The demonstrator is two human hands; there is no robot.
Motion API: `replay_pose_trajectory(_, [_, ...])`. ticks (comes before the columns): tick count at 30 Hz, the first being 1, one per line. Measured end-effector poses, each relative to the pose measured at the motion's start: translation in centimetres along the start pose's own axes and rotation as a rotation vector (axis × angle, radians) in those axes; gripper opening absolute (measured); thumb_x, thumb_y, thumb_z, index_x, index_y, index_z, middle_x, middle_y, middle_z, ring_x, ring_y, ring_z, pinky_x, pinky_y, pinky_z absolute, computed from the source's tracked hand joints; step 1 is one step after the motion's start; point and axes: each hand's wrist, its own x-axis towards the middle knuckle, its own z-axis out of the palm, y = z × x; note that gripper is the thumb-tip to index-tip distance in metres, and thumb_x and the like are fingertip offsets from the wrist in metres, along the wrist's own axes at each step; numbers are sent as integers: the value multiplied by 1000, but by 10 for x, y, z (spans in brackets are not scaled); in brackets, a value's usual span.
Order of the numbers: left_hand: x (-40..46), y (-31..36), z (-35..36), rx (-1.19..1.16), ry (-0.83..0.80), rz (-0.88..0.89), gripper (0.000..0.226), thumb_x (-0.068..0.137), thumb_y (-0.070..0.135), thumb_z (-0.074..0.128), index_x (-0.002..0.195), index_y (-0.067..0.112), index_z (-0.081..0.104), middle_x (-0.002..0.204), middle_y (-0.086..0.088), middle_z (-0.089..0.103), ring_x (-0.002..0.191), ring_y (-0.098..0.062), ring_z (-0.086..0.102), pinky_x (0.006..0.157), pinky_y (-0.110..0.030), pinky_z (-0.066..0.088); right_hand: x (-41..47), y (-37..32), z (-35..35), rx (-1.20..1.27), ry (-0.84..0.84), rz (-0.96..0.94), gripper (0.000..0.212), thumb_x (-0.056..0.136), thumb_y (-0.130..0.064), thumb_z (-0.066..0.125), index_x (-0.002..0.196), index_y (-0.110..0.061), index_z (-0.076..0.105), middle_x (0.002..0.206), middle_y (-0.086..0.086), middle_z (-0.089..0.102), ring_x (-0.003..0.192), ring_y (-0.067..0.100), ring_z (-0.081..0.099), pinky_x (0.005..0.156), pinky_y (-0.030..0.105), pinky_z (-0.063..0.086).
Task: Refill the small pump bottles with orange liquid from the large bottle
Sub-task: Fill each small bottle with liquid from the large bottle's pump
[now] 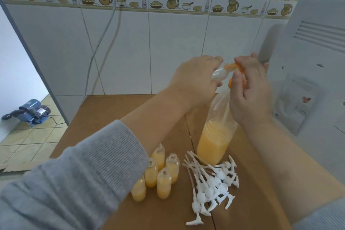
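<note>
A small clear bottle [91, 73] is gripped in the left hand [194, 82], tilted nearly on its side, its mouth turned toward the right hand [248, 87]. An orange funnel-like piece [236, 66] at that mouth is pinched by the right thumb and fingers; its exact shape is partly hidden by the fingers. Directly below the right-hand grip, the large bottle [214, 136] stands upright on the cardboard-covered table [115, 110], orange liquid filling roughly its lower part; its orange neck [230, 83] shows just beneath the thumb. Whether the palm touches the large bottle cannot be told. Below the left forearm, five small bottles [164, 183] stand upright, uncapped, each filled with orange liquid. Beside them, under the right-hand grip and in front of the large bottle, a heap of white pump heads [212, 185] lies on the table.
</note>
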Motion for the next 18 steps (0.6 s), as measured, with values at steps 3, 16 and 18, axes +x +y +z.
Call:
replay_pose_trajectory(3, [-3,-5,7,-12,-9,-15,44,86,27,63,127,15,52,117,1,61,104,-21,55,88,-41,45,-4,3,5,9,-7,-4,35,98,-19,35,124,-5,54,128,9,56,139,19,31,119,36,9])
replay_pose_trajectory(16, [0,-6,0,-37,-1,-4,33,84,27,65,114,15,55,102,2,60,88,-19,54,79,-38,46,1,-5,6,-23,20,-7,39,96,-23,35,124,-3,55,129,10,55,139,22,31,118,32,10])
replay_pose_trajectory(18, [-2,-9,5,-57,6,-11,36,84,26,65,116,14,55,103,1,60,88,-19,54,79,-38,47,-2,-2,10,-30,22,-9,39,96,-22,35,123,-3,55,129,10,56,138,22,32,119,33,11])
